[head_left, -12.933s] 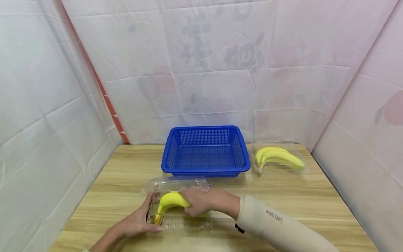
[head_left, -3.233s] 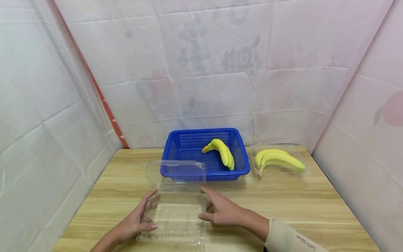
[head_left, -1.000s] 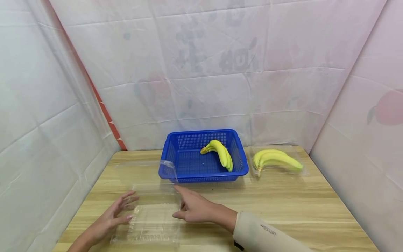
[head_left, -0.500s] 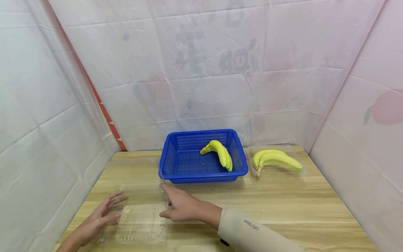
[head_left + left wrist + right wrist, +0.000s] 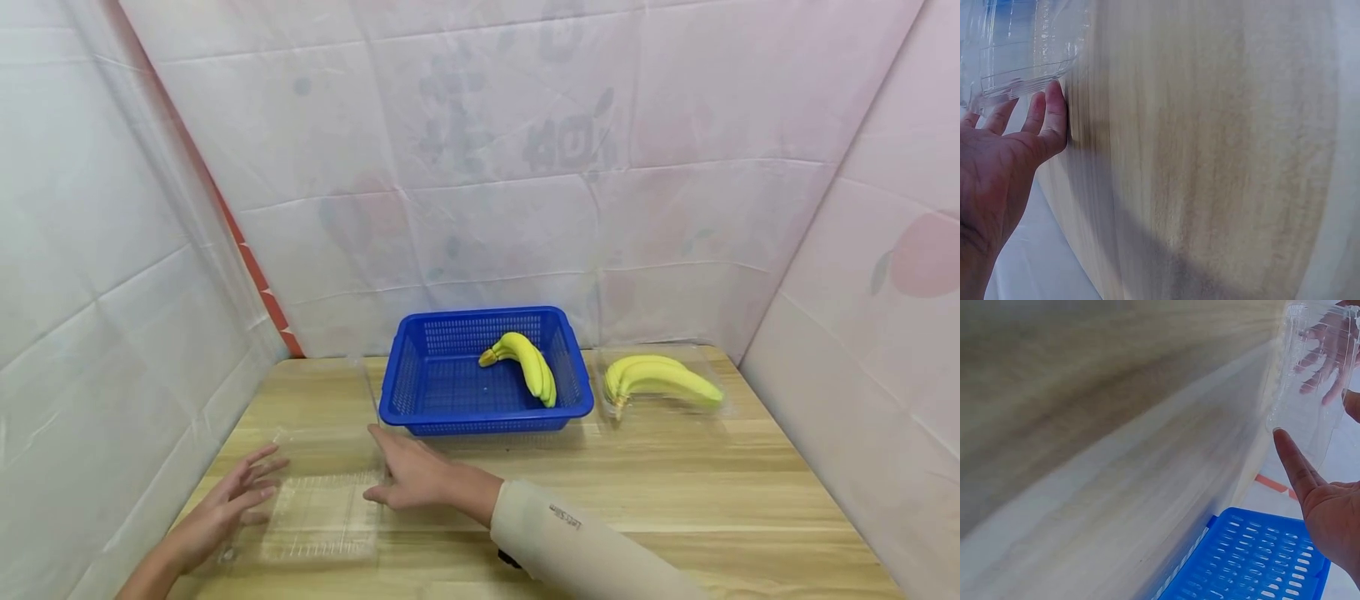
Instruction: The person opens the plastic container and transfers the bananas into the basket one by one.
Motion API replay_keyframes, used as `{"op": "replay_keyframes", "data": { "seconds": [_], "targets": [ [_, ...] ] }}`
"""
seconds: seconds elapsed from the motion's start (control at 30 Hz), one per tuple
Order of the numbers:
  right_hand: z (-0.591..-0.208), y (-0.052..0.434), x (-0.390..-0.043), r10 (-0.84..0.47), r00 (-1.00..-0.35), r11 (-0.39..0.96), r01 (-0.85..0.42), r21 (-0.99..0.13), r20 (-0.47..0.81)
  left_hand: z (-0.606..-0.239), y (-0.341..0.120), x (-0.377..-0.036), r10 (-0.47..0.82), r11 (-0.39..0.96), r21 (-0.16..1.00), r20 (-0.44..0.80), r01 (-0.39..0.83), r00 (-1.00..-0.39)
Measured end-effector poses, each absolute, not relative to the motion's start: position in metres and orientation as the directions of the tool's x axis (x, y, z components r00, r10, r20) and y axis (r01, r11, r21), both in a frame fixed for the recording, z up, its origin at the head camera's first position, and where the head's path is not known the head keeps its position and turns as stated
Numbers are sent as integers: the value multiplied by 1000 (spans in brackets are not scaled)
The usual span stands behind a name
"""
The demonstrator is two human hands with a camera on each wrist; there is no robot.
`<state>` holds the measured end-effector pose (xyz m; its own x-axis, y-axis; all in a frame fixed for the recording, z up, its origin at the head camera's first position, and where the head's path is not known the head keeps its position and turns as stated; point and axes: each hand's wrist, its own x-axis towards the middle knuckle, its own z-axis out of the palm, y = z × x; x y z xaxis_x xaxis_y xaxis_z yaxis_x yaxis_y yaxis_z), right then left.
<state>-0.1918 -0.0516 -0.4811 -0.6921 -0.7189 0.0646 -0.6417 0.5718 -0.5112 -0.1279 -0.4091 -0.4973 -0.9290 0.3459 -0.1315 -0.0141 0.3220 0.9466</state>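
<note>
Between my two hands sits a clear plastic clamshell box (image 5: 322,521), its lid standing up toward the back and nothing inside it. My left hand (image 5: 225,504) is at the box's left side, fingers extended; in the left wrist view the fingertips (image 5: 1054,94) meet its ribbed edge. On the opposite side my right hand (image 5: 411,473) lies along the wall, forefinger straight and thumb apart. A bunch of yellow bananas (image 5: 531,367) rests in the right half of the blue plastic basket (image 5: 450,387), just behind the right hand.
At the table's back right, another clear box (image 5: 708,358) holds a second bunch of bananas (image 5: 660,377). Whitish sheets (image 5: 480,225) hang behind and on both sides. The wooden tabletop (image 5: 637,508) extends to the right of my right arm.
The bananas from the front box are now in the blue basket. Over the last few seconds, both hands and the emptied box have shifted left.
</note>
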Motion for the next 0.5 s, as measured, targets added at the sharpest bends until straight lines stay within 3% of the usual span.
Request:
{"op": "replay_keyframes", "data": {
  "seconds": [0.5],
  "targets": [
    [-483,-65,-212,-708,-706,575,-584,-573,8,-498,-413,-135,322,339,941,-115,1,-940]
  ]
}}
